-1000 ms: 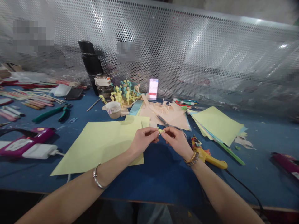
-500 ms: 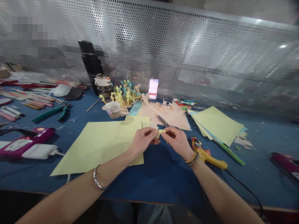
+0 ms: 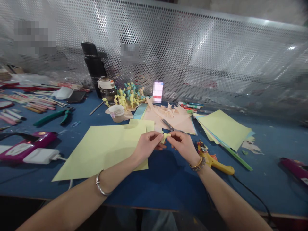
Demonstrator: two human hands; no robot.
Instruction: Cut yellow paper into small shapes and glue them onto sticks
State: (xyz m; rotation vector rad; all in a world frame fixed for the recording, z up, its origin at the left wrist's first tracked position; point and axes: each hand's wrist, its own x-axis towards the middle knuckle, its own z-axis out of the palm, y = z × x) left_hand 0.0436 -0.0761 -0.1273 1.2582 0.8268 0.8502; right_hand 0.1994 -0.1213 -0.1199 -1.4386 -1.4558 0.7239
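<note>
A small folded piece of pale yellow paper (image 3: 165, 138) is pinched between my left hand (image 3: 148, 147) and my right hand (image 3: 182, 147), and the fingertips hide part of it. Both hands hover above the blue work table (image 3: 163, 189), just past the corner of a large pale yellow paper sheet (image 3: 101, 152). Metal scissors (image 3: 168, 126) lie on peach paper offcuts (image 3: 173, 117) just beyond my hands.
A stack of coloured paper (image 3: 223, 130) and a yellow glue gun (image 3: 215, 165) with its cord lie to the right. Green pliers (image 3: 53, 117), several pens and a power bank (image 3: 24, 152) are on the left. Yellow paper figures (image 3: 122, 101) stand before a perforated metal screen (image 3: 192, 54).
The small paper piece has turned slightly between my fingertips and sits a little lower. My hands have shifted only slightly.
</note>
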